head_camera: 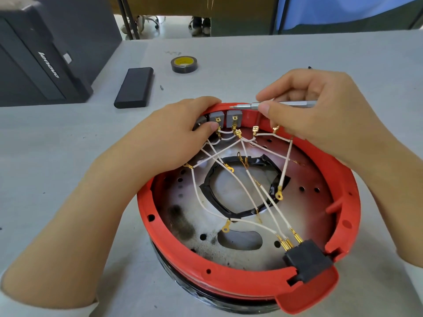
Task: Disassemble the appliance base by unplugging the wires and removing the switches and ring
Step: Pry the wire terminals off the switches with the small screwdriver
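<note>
Appliance base (240, 225) sits upturned on my worktop (68, 179), red ring (187, 255) around it. My left hand (174, 136) grips the far rim, thumb on the grey switches (233, 118). My right hand (320, 106) pinches a silver screwdriver (274, 104), tip above the switches. White wires (229, 195) cross the metal plate to a black connector block (307, 259).

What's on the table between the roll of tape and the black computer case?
Head view: a flat black rectangular box and a tiny dark screw-like bit lie there.

base (229, 273) on table (57, 179) | switches (225, 118) at far rim | tape roll (184, 64) behind | plug block (307, 259) near rim
</note>
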Available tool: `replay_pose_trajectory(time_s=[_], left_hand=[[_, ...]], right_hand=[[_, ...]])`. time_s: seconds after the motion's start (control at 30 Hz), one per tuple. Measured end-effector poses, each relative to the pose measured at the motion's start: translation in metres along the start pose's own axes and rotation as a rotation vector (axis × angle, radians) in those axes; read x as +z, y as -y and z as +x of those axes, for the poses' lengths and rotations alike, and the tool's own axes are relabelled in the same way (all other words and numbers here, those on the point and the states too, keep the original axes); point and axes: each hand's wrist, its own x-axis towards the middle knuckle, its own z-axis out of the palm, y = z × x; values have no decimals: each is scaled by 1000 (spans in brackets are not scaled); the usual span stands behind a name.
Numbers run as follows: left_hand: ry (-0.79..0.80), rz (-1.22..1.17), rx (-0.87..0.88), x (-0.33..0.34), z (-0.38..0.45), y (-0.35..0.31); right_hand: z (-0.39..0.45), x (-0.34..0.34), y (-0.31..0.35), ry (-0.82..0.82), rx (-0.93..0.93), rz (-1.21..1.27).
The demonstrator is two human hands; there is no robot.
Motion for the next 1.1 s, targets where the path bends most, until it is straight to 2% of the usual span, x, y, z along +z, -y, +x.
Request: replay_pose_trajectory(time_s=[0.47, 0.73, 1.1], left_hand=[[4, 7, -8, -1, 0, -2], [-4, -2, -11, -1, 1, -3], [-1, 3, -3, 0, 0, -2]], right_hand=[[2, 3, -5, -10, 35, -149], [9, -1, -5, 35, 108, 40], [8, 1, -8, -3, 85, -6]])
